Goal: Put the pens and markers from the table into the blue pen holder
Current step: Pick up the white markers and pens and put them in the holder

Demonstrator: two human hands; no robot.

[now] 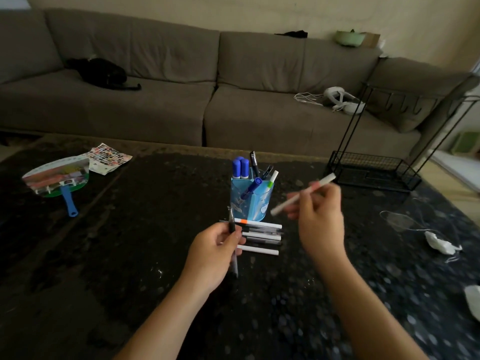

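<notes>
Behind the dark speckled table [130,242] runs a long grey sofa [155,81]. Blue pen holder [251,201] stands mid-table, already carrying blue markers [240,168], a black pen and a white marker. Just in front of it, a row of pens [261,237] lies side by side on the table, white and dark barrels. Left hand [215,252], fingers closed around a dark pen [232,224] held nearly upright, over the left end of that row. Right hand [318,214], raised to the right of the holder, pinches a white marker [302,194] at a slant; motion blur, so the exact grip is unclear. Hand fan [58,181] lies far left.
</notes>
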